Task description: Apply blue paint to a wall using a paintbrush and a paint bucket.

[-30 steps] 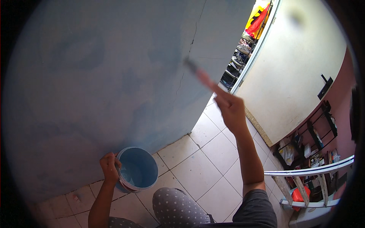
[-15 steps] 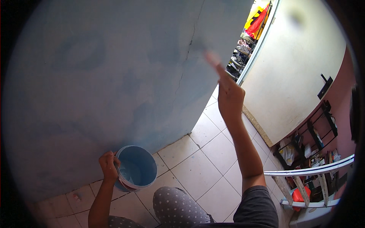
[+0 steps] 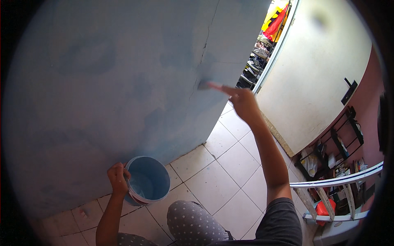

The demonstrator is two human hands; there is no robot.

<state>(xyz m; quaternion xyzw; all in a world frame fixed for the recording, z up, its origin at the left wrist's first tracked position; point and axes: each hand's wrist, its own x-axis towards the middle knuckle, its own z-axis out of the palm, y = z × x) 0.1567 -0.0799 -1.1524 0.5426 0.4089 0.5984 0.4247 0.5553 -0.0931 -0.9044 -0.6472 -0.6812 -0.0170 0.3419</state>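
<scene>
My right hand (image 3: 245,105) grips the reddish handle of a paintbrush (image 3: 210,85). Its dark bristles lie against the blue-grey wall (image 3: 123,82), beside the lower end of a long crack (image 3: 204,51). Low on the left, my left hand (image 3: 117,179) is closed on the rim of a light blue bucket (image 3: 148,176), which tilts toward me. Some bluish liquid or paint residue shows at its bottom. Patches of darker blue mark the wall around the brush and above the bucket.
White floor tiles (image 3: 213,180) run along the wall's foot. To the right are a pale door (image 3: 316,74), a black shelf rack (image 3: 340,143) with books, and a white ladder (image 3: 336,180) with a red thing behind it. Shoes (image 3: 252,67) show through the doorway.
My right hand has swung the brush down and to the left along the wall, from high on the crack to its lower end. My left hand and the bucket have barely moved.
</scene>
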